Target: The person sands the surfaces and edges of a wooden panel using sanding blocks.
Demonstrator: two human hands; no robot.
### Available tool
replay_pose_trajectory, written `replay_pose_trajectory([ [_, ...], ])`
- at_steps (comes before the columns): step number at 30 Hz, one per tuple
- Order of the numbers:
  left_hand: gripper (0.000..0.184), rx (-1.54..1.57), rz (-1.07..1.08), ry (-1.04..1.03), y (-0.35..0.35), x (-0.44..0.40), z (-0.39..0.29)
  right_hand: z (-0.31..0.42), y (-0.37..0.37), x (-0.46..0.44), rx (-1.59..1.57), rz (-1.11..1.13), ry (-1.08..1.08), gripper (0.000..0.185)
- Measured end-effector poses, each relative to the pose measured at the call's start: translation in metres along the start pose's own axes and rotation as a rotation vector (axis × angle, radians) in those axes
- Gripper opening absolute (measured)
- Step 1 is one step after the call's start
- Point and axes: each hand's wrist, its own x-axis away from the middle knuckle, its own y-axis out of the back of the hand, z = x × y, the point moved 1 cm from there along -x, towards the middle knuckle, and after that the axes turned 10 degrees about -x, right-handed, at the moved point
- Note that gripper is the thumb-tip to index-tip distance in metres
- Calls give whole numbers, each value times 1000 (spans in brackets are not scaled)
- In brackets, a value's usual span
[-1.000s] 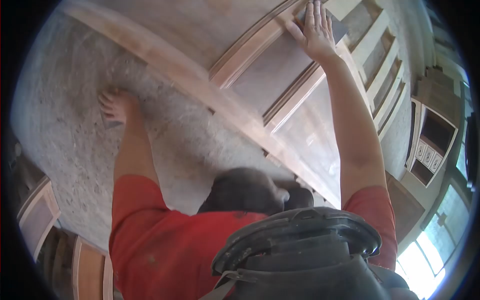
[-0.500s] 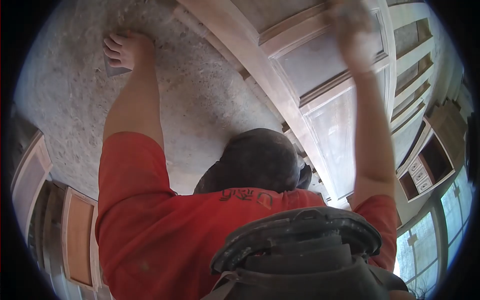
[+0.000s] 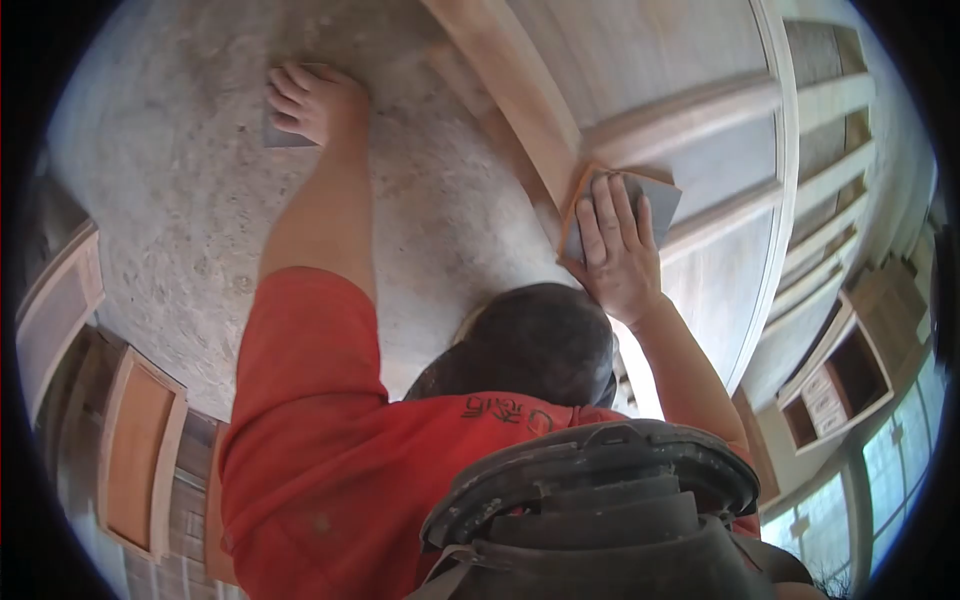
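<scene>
My right hand point(image 3: 622, 240) presses a sheet of sandpaper point(image 3: 660, 200), grey with an orange-brown edge, against the frame of a panelled wooden door point(image 3: 690, 110). Its fingers lie along the sheet, with the thumb by the sheet's lower left edge. Farther left, my left hand point(image 3: 318, 102) is bent over a small grey sheet of sandpaper point(image 3: 287, 135) at the speckled grey floor. Most of that sheet is hidden under the palm, and the fingers curl over it.
A slatted wooden frame point(image 3: 835, 105) stands along the right, with a wooden cabinet point(image 3: 840, 370) below it. Framed wooden panels point(image 3: 140, 455) stand at the lower left. My dark-clad knee point(image 3: 540, 340) and a black respirator point(image 3: 600, 490) block the lower middle.
My right hand has come down and left along the door, from a blur at the upper panel to the left frame piece. The view has shifted; my left hand keeps its grip.
</scene>
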Motion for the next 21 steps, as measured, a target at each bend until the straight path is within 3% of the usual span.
replay_pose_trajectory([
  [5,52,75,147,54,14,-3,-1,12,1,-118,142,-138,155,78],
  [11,59,109,328,94,32,-9,1,38,26,-263,233,-72,191,70],
  [16,67,142,533,77,37,-13,3,37,35,-364,323,-145,295,70],
  [21,69,160,520,67,37,-11,5,44,42,-445,341,-197,303,71],
])
